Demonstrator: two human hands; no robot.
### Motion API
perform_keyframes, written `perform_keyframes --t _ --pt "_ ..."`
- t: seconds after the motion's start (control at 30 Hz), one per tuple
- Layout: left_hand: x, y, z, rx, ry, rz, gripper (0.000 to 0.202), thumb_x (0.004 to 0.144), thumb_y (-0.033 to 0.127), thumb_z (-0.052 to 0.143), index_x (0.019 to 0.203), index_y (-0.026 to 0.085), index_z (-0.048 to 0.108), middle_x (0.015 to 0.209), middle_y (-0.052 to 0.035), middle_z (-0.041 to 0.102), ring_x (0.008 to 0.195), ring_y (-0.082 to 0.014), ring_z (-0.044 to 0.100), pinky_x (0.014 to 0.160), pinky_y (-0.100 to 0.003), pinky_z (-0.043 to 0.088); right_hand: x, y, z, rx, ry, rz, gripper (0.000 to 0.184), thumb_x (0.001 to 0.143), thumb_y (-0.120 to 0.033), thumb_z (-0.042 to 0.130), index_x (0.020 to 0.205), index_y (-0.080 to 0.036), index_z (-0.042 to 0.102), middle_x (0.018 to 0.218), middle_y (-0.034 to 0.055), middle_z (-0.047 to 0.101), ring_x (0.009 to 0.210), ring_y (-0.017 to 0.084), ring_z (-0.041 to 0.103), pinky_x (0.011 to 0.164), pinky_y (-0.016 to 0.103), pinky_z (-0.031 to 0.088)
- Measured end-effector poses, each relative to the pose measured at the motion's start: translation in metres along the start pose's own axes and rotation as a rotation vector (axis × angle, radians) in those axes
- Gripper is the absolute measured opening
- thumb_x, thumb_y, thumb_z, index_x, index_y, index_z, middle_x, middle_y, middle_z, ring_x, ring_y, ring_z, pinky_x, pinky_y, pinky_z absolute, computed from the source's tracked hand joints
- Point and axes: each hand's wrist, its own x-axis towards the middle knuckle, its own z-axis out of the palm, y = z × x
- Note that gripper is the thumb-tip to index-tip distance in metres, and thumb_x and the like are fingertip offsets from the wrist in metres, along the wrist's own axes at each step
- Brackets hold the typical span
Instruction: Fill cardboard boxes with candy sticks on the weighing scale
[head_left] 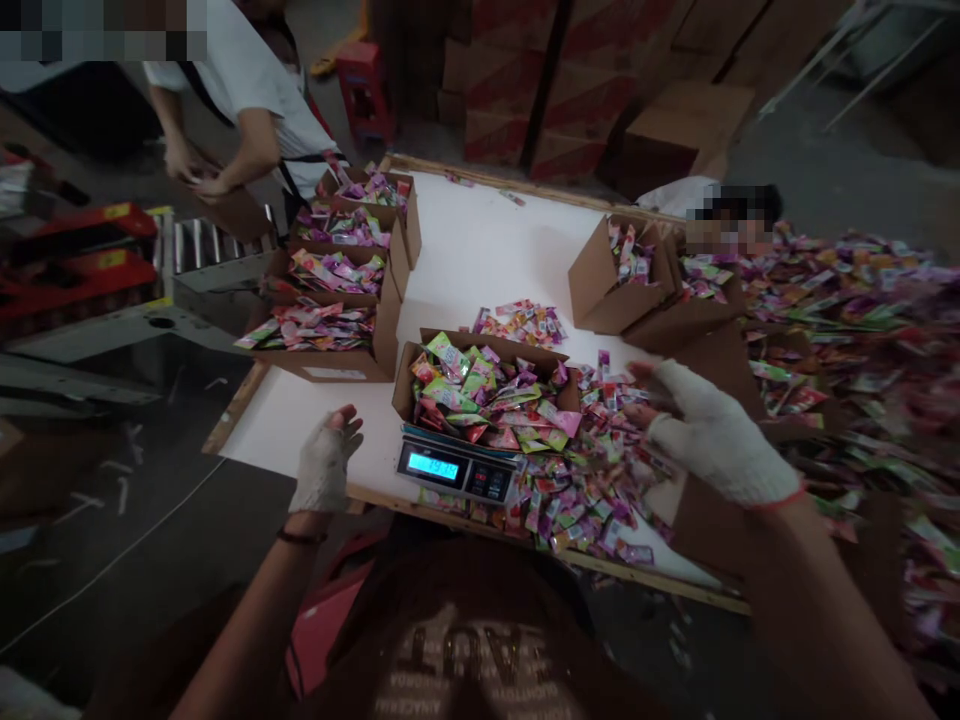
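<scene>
My left hand (328,462), in a white fingerless glove, hovers over the white table's near edge with its fingers curled and nothing visible in them. It is just left of a digital scale (459,470) with a lit display. A cardboard box (484,388) heaped with colourful candy sachets sits on the scale. My right hand (705,425), also gloved, reaches over the loose sachet pile (592,480) right of the box, fingertips down among the sachets; whether they hold any is hidden.
Several filled sachet boxes (330,300) line the table's left side. Two more boxes (626,275) stand at the right by a huge sachet heap (847,310). One person in white stands at the far left, another sits at the far right. Stacked cartons are behind.
</scene>
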Motion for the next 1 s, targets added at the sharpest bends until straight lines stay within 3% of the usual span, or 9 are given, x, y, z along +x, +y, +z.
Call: perform_keyframes --t 0.17,0.27,0.37,0.47,0.57,0.67,0.83,0.9,1.0 --pt "-0.001 0.003 0.001 -0.027 -0.013 0.012 0.047 0.074 0.056 0.079 0.105 0.021 0.074 0.128 -0.0129 0.073 0.117 -0.0293 0.070 0.103 -0.045 0.056 0.044 -0.094 0.055 0.036 -0.296 -0.227 0.028 0.101 -0.032 0.061 0.121 -0.020 0.077 0.109 0.0092 0.079 0.103 0.025 0.074 0.101 0.042 0.061" --pt "-0.003 0.001 -0.007 -0.035 0.015 0.006 0.043 0.076 0.053 0.078 0.105 0.022 0.074 0.128 -0.0126 0.073 0.114 -0.0281 0.070 0.102 -0.044 0.056 0.061 -0.132 0.102 -0.167 -0.493 -0.176 0.039 0.102 -0.033 0.067 0.137 -0.019 0.075 0.128 0.0134 0.076 0.113 0.027 0.073 0.105 0.043 0.059" --pt "-0.007 -0.002 -0.017 -0.044 0.058 -0.019 0.039 0.077 0.051 0.077 0.103 0.022 0.073 0.126 -0.0119 0.073 0.111 -0.0273 0.070 0.102 -0.044 0.056 0.068 -0.149 0.142 -0.469 -0.579 -0.065 0.089 0.087 -0.040 0.088 0.168 -0.027 0.053 0.163 0.0216 0.054 0.133 0.040 0.067 0.105 0.048 0.058" --pt "-0.011 -0.003 -0.023 -0.046 0.081 -0.035 0.038 0.075 0.050 0.077 0.101 0.022 0.073 0.123 -0.0116 0.073 0.110 -0.0277 0.069 0.101 -0.044 0.055 0.072 -0.146 0.155 -0.475 -0.573 -0.074 0.064 0.097 -0.030 0.073 0.160 -0.029 0.061 0.155 0.0177 0.059 0.128 0.034 0.069 0.101 0.041 0.057" --pt "-0.013 -0.006 -0.024 -0.043 0.091 -0.037 0.039 0.074 0.051 0.077 0.100 0.023 0.073 0.121 -0.0112 0.073 0.111 -0.0282 0.069 0.101 -0.045 0.055 0.074 -0.129 0.139 -0.204 -0.442 -0.159 0.023 0.095 -0.018 0.061 0.110 -0.021 0.078 0.120 0.0107 0.070 0.109 0.024 0.070 0.099 0.035 0.055" --pt "-0.012 -0.008 -0.019 -0.039 0.085 -0.039 0.041 0.074 0.053 0.078 0.101 0.023 0.073 0.124 -0.0116 0.073 0.113 -0.0284 0.069 0.102 -0.045 0.056 0.068 -0.111 0.106 0.137 -0.298 -0.124 0.010 0.088 -0.024 0.066 0.078 -0.023 0.064 0.084 0.0021 0.063 0.082 0.020 0.062 0.082 0.033 0.055" --pt "-0.010 -0.007 -0.004 -0.012 0.009 -0.034 0.051 0.069 0.058 0.081 0.103 0.021 0.074 0.128 -0.0133 0.072 0.113 -0.0288 0.069 0.101 -0.045 0.055 0.032 -0.081 0.029 0.530 0.040 0.139 0.025 0.076 -0.046 0.082 0.084 -0.026 0.069 0.073 -0.0011 0.063 0.060 0.015 0.051 0.056 0.031 0.046" --pt "-0.010 -0.005 0.001 0.000 -0.010 -0.032 0.055 0.066 0.060 0.082 0.103 0.020 0.074 0.127 -0.0131 0.072 0.111 -0.0282 0.069 0.099 -0.044 0.055 0.012 -0.061 -0.005 0.476 0.144 0.269 0.029 0.070 -0.046 0.088 0.086 -0.028 0.072 0.077 0.0008 0.068 0.058 0.015 0.052 0.051 0.031 0.046" --pt "-0.009 -0.002 0.005 0.010 -0.006 -0.045 0.057 0.062 0.061 0.083 0.101 0.020 0.073 0.124 -0.0121 0.071 0.109 -0.0272 0.068 0.096 -0.042 0.054 -0.017 -0.018 -0.042 0.138 0.023 0.369 0.031 0.070 -0.050 0.079 0.093 -0.029 0.076 0.087 0.0065 0.077 0.067 0.024 0.068 0.053 0.036 0.054"
